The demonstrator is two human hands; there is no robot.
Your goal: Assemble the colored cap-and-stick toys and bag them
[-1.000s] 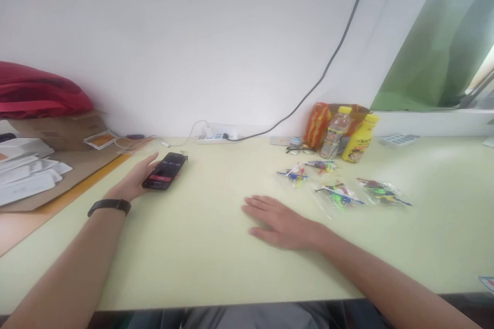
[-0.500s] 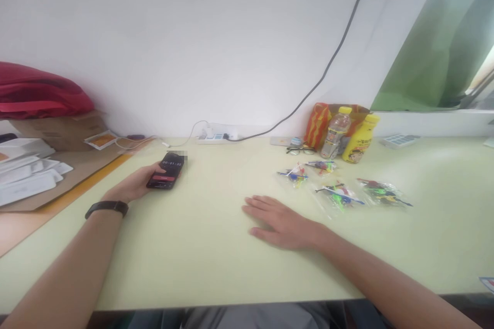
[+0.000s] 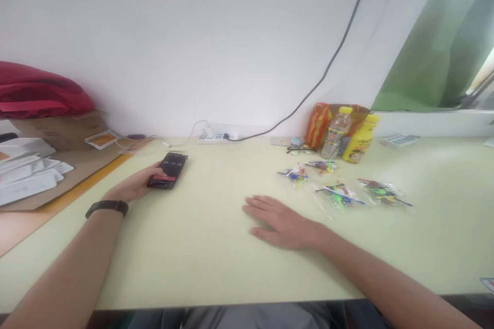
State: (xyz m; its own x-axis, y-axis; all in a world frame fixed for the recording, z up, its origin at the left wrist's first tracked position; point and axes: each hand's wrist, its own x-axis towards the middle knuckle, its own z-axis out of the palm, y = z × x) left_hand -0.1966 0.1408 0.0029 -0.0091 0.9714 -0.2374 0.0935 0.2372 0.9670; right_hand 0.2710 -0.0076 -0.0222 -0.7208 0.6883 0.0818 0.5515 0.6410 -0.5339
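Note:
My left hand [image 3: 138, 182], with a black band on its wrist, holds a black smartphone [image 3: 173, 164] at the left of the table. The phone's dark screen shows a running time and a red button, with my thumb over the lower part. My right hand [image 3: 281, 222] lies flat on the pale table [image 3: 216, 262], palm down and fingers stretched out, holding nothing. Beyond it lie several clear plastic packets of colourful small parts [image 3: 339, 196].
A clear bottle [image 3: 336, 133] and a yellow bottle [image 3: 360, 140] stand before a red-yellow bag [image 3: 317, 122]. Glasses [image 3: 300, 151] lie nearby. A power strip [image 3: 212, 138] with cables sits against the wall. White boxes [image 3: 31, 180] and a red bag [image 3: 42, 92] are at left.
The time on the phone's screen has changed, and my left thumb has shifted slightly down toward the red button. My right hand stays where it was.

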